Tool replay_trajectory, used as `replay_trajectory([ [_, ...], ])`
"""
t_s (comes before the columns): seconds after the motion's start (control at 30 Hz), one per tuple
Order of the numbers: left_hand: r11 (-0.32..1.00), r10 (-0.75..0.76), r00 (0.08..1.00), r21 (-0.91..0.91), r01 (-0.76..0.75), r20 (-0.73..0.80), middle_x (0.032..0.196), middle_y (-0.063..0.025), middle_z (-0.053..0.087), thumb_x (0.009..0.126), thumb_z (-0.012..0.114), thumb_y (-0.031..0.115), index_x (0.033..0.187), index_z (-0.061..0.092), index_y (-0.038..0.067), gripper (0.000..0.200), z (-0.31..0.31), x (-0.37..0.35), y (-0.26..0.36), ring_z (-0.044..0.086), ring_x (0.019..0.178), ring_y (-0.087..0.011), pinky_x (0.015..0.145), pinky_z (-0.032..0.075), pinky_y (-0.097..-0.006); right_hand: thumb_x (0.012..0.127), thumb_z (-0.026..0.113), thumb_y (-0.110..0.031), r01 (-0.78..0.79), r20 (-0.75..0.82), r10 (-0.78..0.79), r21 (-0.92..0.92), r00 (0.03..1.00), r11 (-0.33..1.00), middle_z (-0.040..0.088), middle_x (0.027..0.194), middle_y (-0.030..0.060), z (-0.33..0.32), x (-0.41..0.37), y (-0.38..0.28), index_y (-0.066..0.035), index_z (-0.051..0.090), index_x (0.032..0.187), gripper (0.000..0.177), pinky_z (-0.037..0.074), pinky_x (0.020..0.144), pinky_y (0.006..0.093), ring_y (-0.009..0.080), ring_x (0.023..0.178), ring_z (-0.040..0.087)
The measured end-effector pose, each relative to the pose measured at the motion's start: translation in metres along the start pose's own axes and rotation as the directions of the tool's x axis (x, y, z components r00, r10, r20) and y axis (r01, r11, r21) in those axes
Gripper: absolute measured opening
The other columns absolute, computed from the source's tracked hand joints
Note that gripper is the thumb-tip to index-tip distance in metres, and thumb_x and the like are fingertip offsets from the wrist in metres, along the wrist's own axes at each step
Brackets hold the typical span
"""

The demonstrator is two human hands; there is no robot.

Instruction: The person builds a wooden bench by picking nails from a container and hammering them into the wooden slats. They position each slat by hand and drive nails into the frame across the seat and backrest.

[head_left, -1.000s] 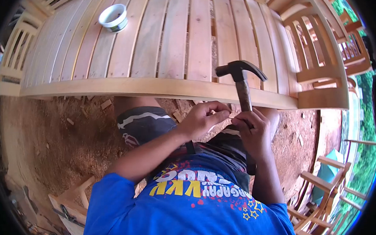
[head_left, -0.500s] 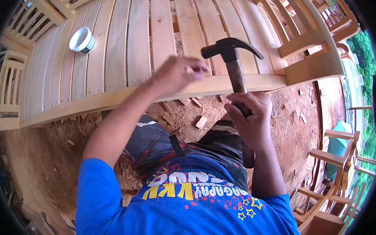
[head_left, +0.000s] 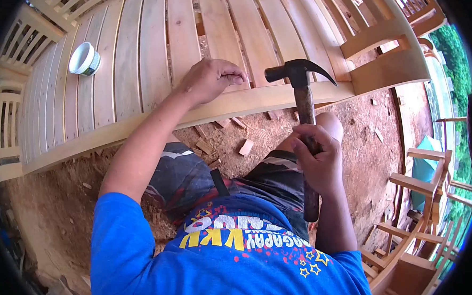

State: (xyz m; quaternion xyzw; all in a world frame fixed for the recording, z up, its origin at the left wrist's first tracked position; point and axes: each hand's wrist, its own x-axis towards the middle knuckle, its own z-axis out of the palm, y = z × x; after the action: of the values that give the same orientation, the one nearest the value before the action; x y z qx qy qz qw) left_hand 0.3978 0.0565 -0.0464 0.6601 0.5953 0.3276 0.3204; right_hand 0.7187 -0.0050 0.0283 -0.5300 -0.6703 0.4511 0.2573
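We see the left hand [head_left: 211, 80] over the slatted wooden worktop [head_left: 154, 61], close to its front rail [head_left: 212, 109]. Its fingers are bent inward and drawn toward the thumb, so it is far from spread. We cannot tell whether the fingertips are pressed together or pinch something small, nor whether the hand touches the slats below it.

The right hand [head_left: 318, 156] is wrapped around the handle of a claw hammer [head_left: 305, 106], with the fingers and thumb folded firmly about the wood. We see the hammer held head forward, its striking face toward the left and its claw curving off to the right. The head shows in front of the slats, to the right of the left hand and apart from it, while the butt of the handle sticks out behind the grip, toward the blue shirt [head_left: 162, 269].

Farther left on the worktop we see a white tub [head_left: 89, 65], well apart from both hands. A slatted armrest [head_left: 387, 73] rises at the right end. Below the rail, scraps of wood [head_left: 246, 147] lie on the brown floor [head_left: 358, 141], near the person's dark shorts [head_left: 181, 171].
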Motion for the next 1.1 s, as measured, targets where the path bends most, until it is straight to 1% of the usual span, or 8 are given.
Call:
replay_trajectory([
  [0.13, 0.996, 0.079, 0.997, 0.027, -0.079, 0.002, 0.107, -0.0110, 0.084, 0.098, 0.079, 0.012, 0.112, 0.084, 0.006, 0.015, 0.006, 0.004, -0.007, 0.080, 0.098, -0.0202, 0.093, 0.060, -0.0344, 0.098, 0.080, -0.005, 0.131, 0.001, -0.131, 0.018, 0.991, 0.991, 0.076, 0.094, 0.0092, 0.003, 0.003, -0.007, 0.000, 0.076, 0.119, 0.022, 0.056, 0.074, 0.0287, 0.0116, 0.087, 0.071],
  [0.23, 0.998, 0.015, 1.000, -0.055, -0.015, 0.005, 0.107, -0.0112, 0.084, 0.097, 0.080, 0.019, 0.111, 0.085, 0.009, 0.017, 0.010, 0.006, -0.009, 0.081, 0.097, -0.0242, 0.092, 0.060, -0.0356, 0.099, 0.079, -0.004, 0.261, 0.036, -0.258, -0.117, 0.965, 0.958, 0.074, 0.094, 0.0123, -0.002, 0.005, -0.025, -0.001, 0.074, 0.123, 0.025, 0.056, 0.073, 0.0297, 0.0164, 0.083, 0.072],
  [0.37, 0.991, 0.114, 0.993, -0.077, -0.114, 0.002, 0.104, -0.0110, 0.084, 0.098, 0.079, 0.012, 0.111, 0.083, 0.004, 0.015, 0.008, 0.005, -0.013, 0.080, 0.096, -0.0205, 0.092, 0.060, -0.0350, 0.098, 0.079, 0.001, 0.369, 0.069, -0.363, -0.172, 0.929, 0.913, 0.072, 0.093, 0.0085, -0.007, 0.013, -0.036, -0.003, 0.071, 0.132, 0.035, 0.055, 0.071, 0.0292, 0.0117, 0.080, 0.067],
  [0.57, 0.995, 0.097, 0.995, -0.002, -0.097, -0.027, 0.104, -0.0105, 0.084, 0.100, 0.078, 0.019, 0.111, 0.083, 0.007, 0.017, 0.010, 0.005, -0.016, 0.079, 0.095, -0.0244, 0.091, 0.059, -0.0375, 0.088, 0.084, -0.014, 0.265, -0.020, -0.286, -0.317, 0.958, 0.910, 0.072, 0.087, 0.0068, -0.007, 0.022, -0.031, -0.014, 0.065, 0.152, 0.066, 0.049, 0.084, 0.0440, 0.0255, 0.075, 0.060],
  [0.83, 0.995, 0.095, 0.994, 0.036, -0.093, -0.046, 0.104, -0.0096, 0.084, 0.099, 0.078, 0.021, 0.108, 0.085, 0.009, 0.016, 0.010, 0.005, -0.015, 0.079, 0.096, -0.0268, 0.091, 0.059, -0.0387, 0.095, 0.073, 0.002, 0.147, 0.018, -0.147, 0.011, 0.989, 0.989, 0.079, 0.110, 0.0145, -0.006, 0.022, -0.058, -0.008, 0.054, 0.161, 0.070, 0.059, 0.086, 0.0357, 0.0163, 0.095, 0.073],
  [0.93, 0.990, 0.136, 0.990, 0.024, -0.136, -0.034, 0.104, -0.0096, 0.084, 0.100, 0.078, 0.022, 0.108, 0.085, 0.010, 0.016, 0.009, 0.005, -0.016, 0.079, 0.096, -0.0269, 0.091, 0.059, -0.0386, 0.098, 0.070, 0.003, 0.221, 0.007, -0.221, -0.025, 0.975, 0.975, 0.078, 0.121, 0.0160, -0.006, 0.025, -0.058, -0.006, 0.050, 0.164, 0.070, 0.061, 0.086, 0.0342, 0.0134, 0.095, 0.073],
  [1.0, 0.988, 0.152, 0.988, 0.029, -0.151, -0.030, 0.105, -0.0096, 0.084, 0.099, 0.078, 0.022, 0.108, 0.085, 0.010, 0.017, 0.009, 0.006, -0.017, 0.079, 0.097, -0.0272, 0.091, 0.059, -0.0387, 0.098, 0.070, 0.002, 0.278, 0.039, -0.276, -0.132, 0.960, 0.951, 0.078, 0.122, 0.0192, -0.007, 0.030, -0.058, -0.007, 0.048, 0.166, 0.072, 0.061, 0.086, 0.0366, 0.0186, 0.095, 0.074],
  [1.1, 0.997, 0.077, 0.996, 0.034, -0.076, -0.036, 0.105, -0.0098, 0.083, 0.098, 0.079, 0.023, 0.110, 0.084, 0.010, 0.018, 0.009, 0.003, -0.012, 0.079, 0.098, -0.0278, 0.092, 0.059, -0.0389, 0.098, 0.073, -0.003, 0.325, 0.136, -0.297, -0.309, 0.945, 0.894, 0.078, 0.117, 0.0284, -0.006, 0.042, -0.056, -0.014, 0.048, 0.167, 0.075, 0.061, 0.087, 0.0443, 0.0361, 0.097, 0.081],
])
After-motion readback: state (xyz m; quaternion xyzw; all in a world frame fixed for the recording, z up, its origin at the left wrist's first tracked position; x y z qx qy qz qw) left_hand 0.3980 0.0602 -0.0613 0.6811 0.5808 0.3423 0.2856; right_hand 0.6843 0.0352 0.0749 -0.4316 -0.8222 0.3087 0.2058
